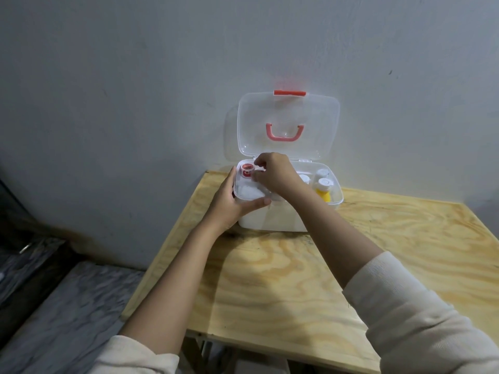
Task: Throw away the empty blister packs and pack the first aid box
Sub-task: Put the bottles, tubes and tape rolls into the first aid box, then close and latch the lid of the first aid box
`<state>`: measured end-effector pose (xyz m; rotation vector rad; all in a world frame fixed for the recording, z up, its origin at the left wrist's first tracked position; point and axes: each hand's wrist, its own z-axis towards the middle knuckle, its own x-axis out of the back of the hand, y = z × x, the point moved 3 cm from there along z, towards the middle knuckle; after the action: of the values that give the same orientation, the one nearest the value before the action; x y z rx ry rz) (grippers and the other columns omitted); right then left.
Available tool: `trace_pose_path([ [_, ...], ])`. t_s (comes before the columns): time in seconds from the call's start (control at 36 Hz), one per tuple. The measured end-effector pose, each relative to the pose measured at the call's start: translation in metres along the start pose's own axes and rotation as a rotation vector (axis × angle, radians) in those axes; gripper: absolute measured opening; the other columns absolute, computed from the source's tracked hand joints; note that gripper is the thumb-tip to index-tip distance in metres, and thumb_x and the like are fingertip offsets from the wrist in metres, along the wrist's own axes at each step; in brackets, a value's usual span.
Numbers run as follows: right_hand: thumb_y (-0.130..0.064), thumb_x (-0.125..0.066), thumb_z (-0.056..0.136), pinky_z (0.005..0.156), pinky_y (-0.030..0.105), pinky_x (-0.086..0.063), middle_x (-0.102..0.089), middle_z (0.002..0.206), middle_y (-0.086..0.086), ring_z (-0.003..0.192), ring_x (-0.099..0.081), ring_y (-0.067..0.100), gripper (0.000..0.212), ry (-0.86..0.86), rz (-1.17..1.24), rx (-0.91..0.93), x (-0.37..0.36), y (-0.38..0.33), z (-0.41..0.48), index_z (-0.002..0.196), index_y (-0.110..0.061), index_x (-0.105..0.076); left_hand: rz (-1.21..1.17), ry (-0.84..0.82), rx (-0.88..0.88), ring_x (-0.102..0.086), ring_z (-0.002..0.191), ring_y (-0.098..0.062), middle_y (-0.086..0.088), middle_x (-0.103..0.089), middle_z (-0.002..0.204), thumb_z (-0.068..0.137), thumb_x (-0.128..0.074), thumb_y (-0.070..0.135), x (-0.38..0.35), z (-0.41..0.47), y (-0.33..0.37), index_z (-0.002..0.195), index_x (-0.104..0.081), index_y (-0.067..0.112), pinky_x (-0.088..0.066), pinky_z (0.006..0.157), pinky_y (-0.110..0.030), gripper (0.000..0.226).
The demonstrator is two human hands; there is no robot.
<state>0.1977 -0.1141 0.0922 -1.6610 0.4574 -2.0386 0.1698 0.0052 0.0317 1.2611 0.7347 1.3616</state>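
My left hand (231,203) grips the near left corner of a small clear inner tray (249,194), thumb along its front edge, fingers round its side. My right hand (275,175) reaches over that tray, fingertips pinched near a small round red and white item (247,168) lying in it; I cannot tell whether they actually hold anything. The tray sits in the left part of the white first aid box (272,221), whose clear lid (287,125) stands open against the wall. To the right inside the box stand a yellow bottle (323,191) and other white-capped bottles. The box rests at the back of a bare wooden table (283,279). No blister packs are in view, so I judge I am on the packing step. Next, the tray likely needs seating level, then the lid lowering and latching.
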Motion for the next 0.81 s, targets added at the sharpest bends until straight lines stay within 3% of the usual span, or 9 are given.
trace_pose_path([
  [0.11,-0.016,-0.057,0.089,0.094,0.026,-0.043,-0.061,0.124,0.014,0.112,-0.057,0.025,0.035,0.156,0.089,0.074,0.024,-0.005,-0.002,0.122,-0.002,-0.056,0.001,-0.009,-0.036,-0.055,0.116,-0.002,0.014,-0.059,0.125,0.058,-0.077,0.056,-0.002,0.000,0.002,0.132,-0.046,0.033,-0.048,0.091,-0.019,0.083],
  [0.19,-0.016,-0.053,0.091,0.084,0.017,-0.038,-0.062,0.119,0.015,0.105,-0.059,0.025,0.030,0.369,0.199,0.073,0.055,0.001,-0.002,0.117,-0.003,-0.060,-0.046,0.002,-0.029,-0.051,0.113,0.013,0.027,-0.054,0.123,0.058,-0.077,0.056,-0.005,-0.002,0.002,0.127,-0.042,0.044,-0.045,0.086,-0.008,0.077],
  [0.28,-0.016,-0.052,0.091,0.089,0.022,-0.038,-0.059,0.120,0.015,0.110,-0.057,0.025,0.029,0.601,0.344,0.000,0.086,0.027,-0.004,0.116,-0.004,-0.061,-0.102,0.016,-0.021,-0.052,0.123,-0.003,0.014,-0.055,0.132,0.058,-0.080,0.055,-0.008,-0.003,-0.003,0.137,-0.041,0.032,-0.047,0.101,-0.028,0.091],
  [0.36,-0.018,-0.046,0.094,0.095,0.022,-0.036,-0.056,0.126,0.013,0.117,-0.053,0.022,0.032,0.730,0.442,-0.144,0.109,0.061,-0.001,0.121,-0.005,-0.057,-0.124,0.026,-0.026,-0.053,0.125,-0.004,0.012,-0.055,0.135,0.062,-0.081,0.049,-0.007,-0.004,-0.005,0.142,-0.040,0.028,-0.046,0.105,-0.034,0.092],
  [0.47,-0.022,-0.040,0.096,0.090,0.021,-0.037,-0.059,0.124,0.007,0.116,-0.053,0.019,0.035,0.698,0.552,-0.283,0.118,0.089,0.014,0.123,-0.008,-0.056,-0.112,0.041,-0.022,-0.050,0.130,-0.007,0.009,-0.054,0.139,0.063,-0.082,0.049,-0.008,-0.003,-0.009,0.143,-0.040,0.025,-0.042,0.110,-0.039,0.094],
  [0.58,-0.031,-0.035,0.097,0.073,0.028,-0.037,-0.059,0.099,0.009,0.093,-0.052,0.021,0.035,0.567,0.736,-0.349,0.110,0.094,0.028,0.105,-0.011,-0.063,-0.099,0.053,-0.007,-0.047,0.134,-0.009,0.008,-0.051,0.143,0.062,-0.083,0.054,-0.008,-0.002,-0.011,0.145,-0.038,0.025,-0.039,0.112,-0.042,0.099],
  [0.69,-0.037,-0.038,0.096,0.069,0.021,-0.041,-0.060,0.105,0.003,0.097,-0.057,0.015,0.039,0.486,0.854,-0.342,0.102,0.091,0.031,0.113,-0.012,-0.061,-0.104,0.038,0.016,-0.047,0.134,-0.012,0.006,-0.050,0.144,0.059,-0.083,0.055,-0.006,-0.003,-0.013,0.147,-0.036,0.023,-0.040,0.111,-0.044,0.104],
  [0.81,-0.040,-0.043,0.093,0.067,0.020,-0.039,-0.058,0.089,-0.004,0.077,-0.053,0.008,0.024,0.476,0.891,-0.299,0.099,0.093,0.028,0.086,-0.023,-0.059,-0.104,0.028,0.022,-0.047,0.134,-0.014,0.004,-0.049,0.145,0.056,-0.085,0.060,-0.003,-0.003,-0.015,0.147,-0.036,0.023,-0.040,0.111,-0.045,0.110],
])
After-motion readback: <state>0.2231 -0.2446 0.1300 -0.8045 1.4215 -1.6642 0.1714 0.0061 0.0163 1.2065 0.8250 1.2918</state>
